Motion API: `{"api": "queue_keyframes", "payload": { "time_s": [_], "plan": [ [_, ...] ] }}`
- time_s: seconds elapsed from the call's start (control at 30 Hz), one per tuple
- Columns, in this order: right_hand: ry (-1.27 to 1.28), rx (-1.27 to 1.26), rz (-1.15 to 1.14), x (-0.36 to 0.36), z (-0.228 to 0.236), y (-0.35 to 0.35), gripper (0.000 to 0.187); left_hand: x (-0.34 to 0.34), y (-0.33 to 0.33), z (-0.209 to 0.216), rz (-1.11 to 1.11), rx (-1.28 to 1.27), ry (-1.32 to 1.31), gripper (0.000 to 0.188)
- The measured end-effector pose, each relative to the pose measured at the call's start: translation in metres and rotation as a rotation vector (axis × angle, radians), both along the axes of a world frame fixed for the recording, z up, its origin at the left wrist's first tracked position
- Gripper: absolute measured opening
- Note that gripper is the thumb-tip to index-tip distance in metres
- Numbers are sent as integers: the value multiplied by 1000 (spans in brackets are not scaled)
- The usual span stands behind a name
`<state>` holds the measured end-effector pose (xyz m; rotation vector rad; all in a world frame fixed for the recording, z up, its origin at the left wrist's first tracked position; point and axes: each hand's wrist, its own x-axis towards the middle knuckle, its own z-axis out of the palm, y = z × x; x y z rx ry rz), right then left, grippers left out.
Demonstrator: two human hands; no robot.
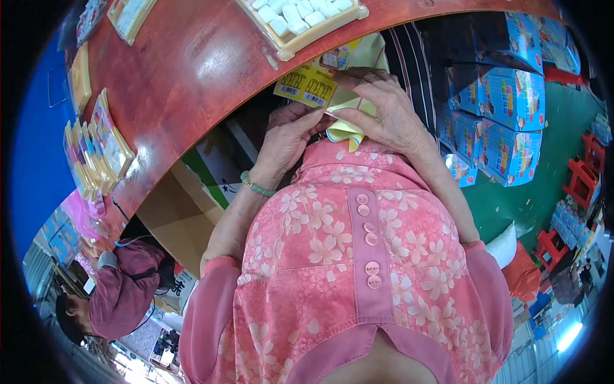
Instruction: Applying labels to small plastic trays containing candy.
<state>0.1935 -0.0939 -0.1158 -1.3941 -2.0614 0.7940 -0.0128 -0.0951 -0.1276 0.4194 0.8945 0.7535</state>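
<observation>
Over my lap, just at the edge of the red table, both my hands hold a yellow label sheet [300, 88] printed with barcodes. My left hand [286, 139], with a green bangle on its wrist, pinches the sheet's near edge between thumb and fingers. On the other side, my right hand [389, 110] is closed around the sheet, its thumb pointing towards the left fingertips. A pale yellow piece of paper [347, 130] curls down below the right thumb. Parts of the sheet and several fingertips are hidden behind the hands.
On the red table [185, 83] stand a wooden tray [286, 50] of white tiles, another tray [131, 22] and several upright wooden-framed sets [105, 150]. A cardboard box [176, 221] is below left. Stacked blue boxes [508, 105] and red stools [582, 182] are right; a person [128, 291] works lower left.
</observation>
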Motion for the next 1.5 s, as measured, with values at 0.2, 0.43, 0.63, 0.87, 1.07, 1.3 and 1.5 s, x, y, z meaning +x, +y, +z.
{"api": "queue_keyframes", "payload": {
  "time_s": [0.2,0.43,0.63,0.87,1.07,1.3,1.5],
  "plan": [
    [-5,-84,40,4,-1,-2,38,-3,3,0,-160,136,161,18],
    [102,-13,38,-6,9,-5,34,-5,-7,6,-215,533,410,15],
    [241,-10,50,-6,13,-3,31,-4,-3,28,-258,511,359,18],
    [355,-46,29,-8,13,-5,30,-3,5,32,-361,706,480,15],
    [368,-51,26,-12,17,-6,26,-2,-2,37,-250,443,428,15],
    [302,-72,52,-24,13,-7,22,-8,-10,33,-47,14,187,16],
    [310,-61,46,-27,9,-7,24,-13,-6,23,85,-318,-125,21]
  ]
}}
